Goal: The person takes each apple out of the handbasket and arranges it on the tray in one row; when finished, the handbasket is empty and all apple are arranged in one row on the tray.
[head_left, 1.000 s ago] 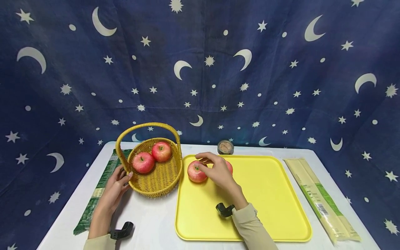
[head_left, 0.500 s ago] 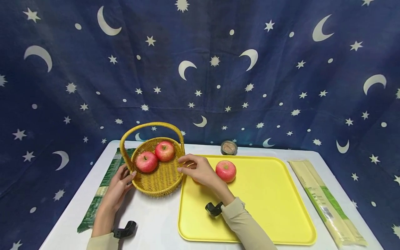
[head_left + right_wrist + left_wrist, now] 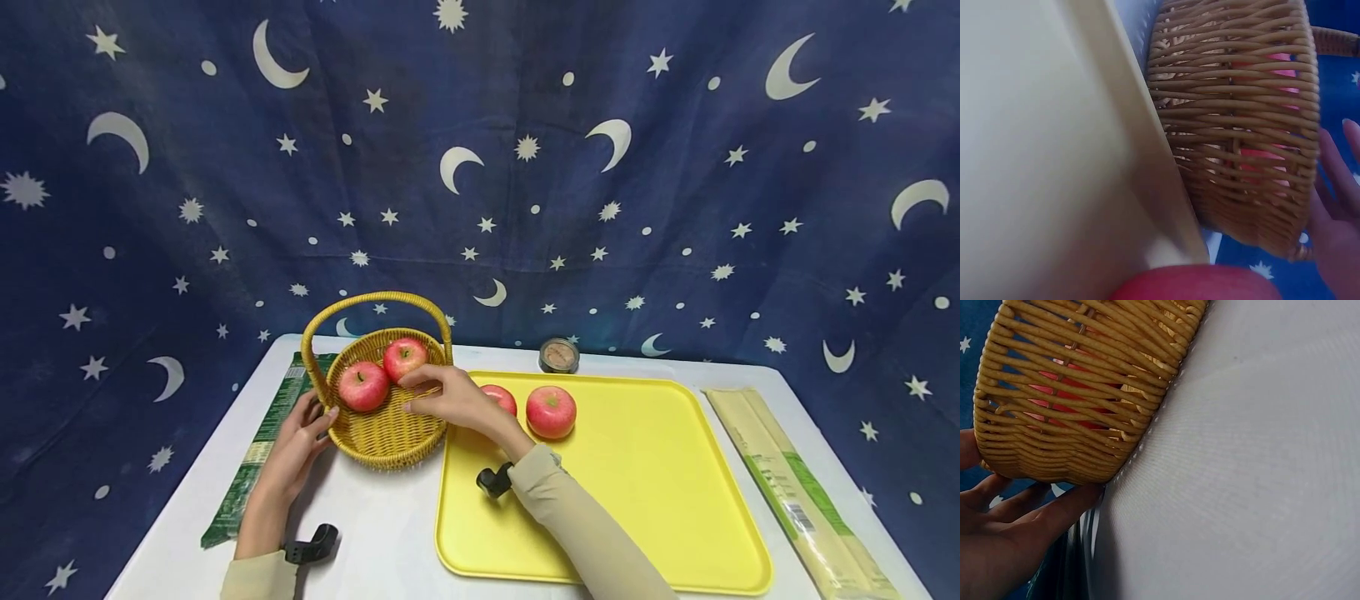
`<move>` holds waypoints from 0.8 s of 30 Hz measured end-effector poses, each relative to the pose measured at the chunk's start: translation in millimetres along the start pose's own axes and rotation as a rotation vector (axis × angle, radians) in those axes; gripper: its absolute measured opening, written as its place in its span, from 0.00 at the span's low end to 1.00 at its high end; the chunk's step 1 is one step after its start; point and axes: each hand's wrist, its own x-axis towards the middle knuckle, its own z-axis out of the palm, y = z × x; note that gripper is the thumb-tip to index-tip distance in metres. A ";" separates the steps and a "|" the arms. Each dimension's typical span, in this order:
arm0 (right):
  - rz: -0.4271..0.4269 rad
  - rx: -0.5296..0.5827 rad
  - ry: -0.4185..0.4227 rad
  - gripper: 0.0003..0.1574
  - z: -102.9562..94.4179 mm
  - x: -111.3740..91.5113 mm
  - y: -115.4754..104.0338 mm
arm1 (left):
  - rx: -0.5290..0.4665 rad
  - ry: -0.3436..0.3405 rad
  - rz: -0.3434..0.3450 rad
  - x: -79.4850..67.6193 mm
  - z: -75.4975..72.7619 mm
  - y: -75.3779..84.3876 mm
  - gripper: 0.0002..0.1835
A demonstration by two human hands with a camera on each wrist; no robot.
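While the left hand (image 3: 296, 454) grips the round, golden-yellow wicker basket (image 3: 392, 429) at its left side, thumb on the rim by the foot of the arched handle (image 3: 375, 297) and fingers against the outer wall, the right hand (image 3: 459, 402) hangs over the basket's right rim. Its thumb and fingers are parted and relaxed, with a gap between them; the fingertips lie just beside the farther of two round, red apples in the basket, and whether they touch it cannot be told.

Both the nearer basket apple (image 3: 363, 386) and the farther basket apple (image 3: 406, 357) sit toward the back left of the basket, close together, stems up. The basket stands on the white-covered bench (image 3: 382, 529), just beside the left edge of the flat, yellow, rectangular tray (image 3: 637, 492). On the tray's back left part are two similar fruits: a fully visible tray apple (image 3: 551, 412) and, beside it, a partly hidden tray apple (image 3: 501, 397) behind the right hand.

A long, dark green packet (image 3: 258, 454) lies left of the basket, a long, beige-and-green packet (image 3: 795, 492) right of the tray, and a small, round, dark-rimmed container (image 3: 558, 356) behind it.
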 end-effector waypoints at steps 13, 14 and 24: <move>0.012 -0.118 -0.011 0.28 12.8 30.6 2.4 | -0.023 0.020 -0.030 -0.7 -1.3 -4.2 0.35; 0.011 -0.124 0.003 0.28 13.7 31.4 2.4 | -0.019 0.022 -0.031 -0.6 -1.4 -3.8 0.35; 0.007 -0.262 0.089 0.32 16.3 42.1 0.5 | -0.020 0.019 -0.016 1.3 0.0 -0.9 0.34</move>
